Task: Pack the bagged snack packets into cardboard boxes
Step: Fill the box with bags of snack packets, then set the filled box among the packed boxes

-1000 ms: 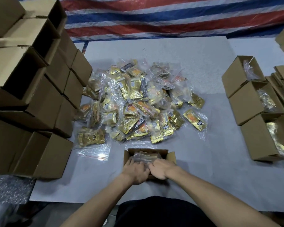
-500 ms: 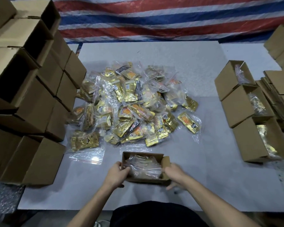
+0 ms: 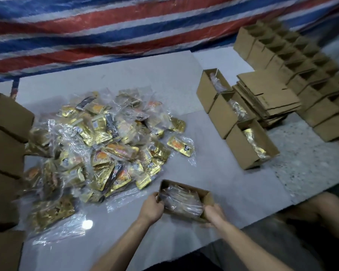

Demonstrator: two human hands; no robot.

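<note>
A small open cardboard box [image 3: 207, 194] with a clear bagged snack packet [image 3: 181, 201] inside sits near the table's front edge. My left hand [image 3: 152, 207] grips its left end and my right hand [image 3: 213, 213] grips its right end. A big heap of gold snack packets in clear bags [image 3: 106, 145] lies just beyond and to the left. Three filled boxes [image 3: 241, 145] stand in a row at the right, each showing a bag inside.
Stacked empty boxes [image 3: 6, 133] wall the left edge. Flat folded cartons [image 3: 268, 96] and rows of open empty boxes [image 3: 309, 75] fill the far right. A striped tarp [image 3: 106, 26] hangs behind the grey table [image 3: 213, 173].
My hands went from pressing on top of the box to gripping its two ends. The box has shifted right, and the view has swung right, showing more boxes there.
</note>
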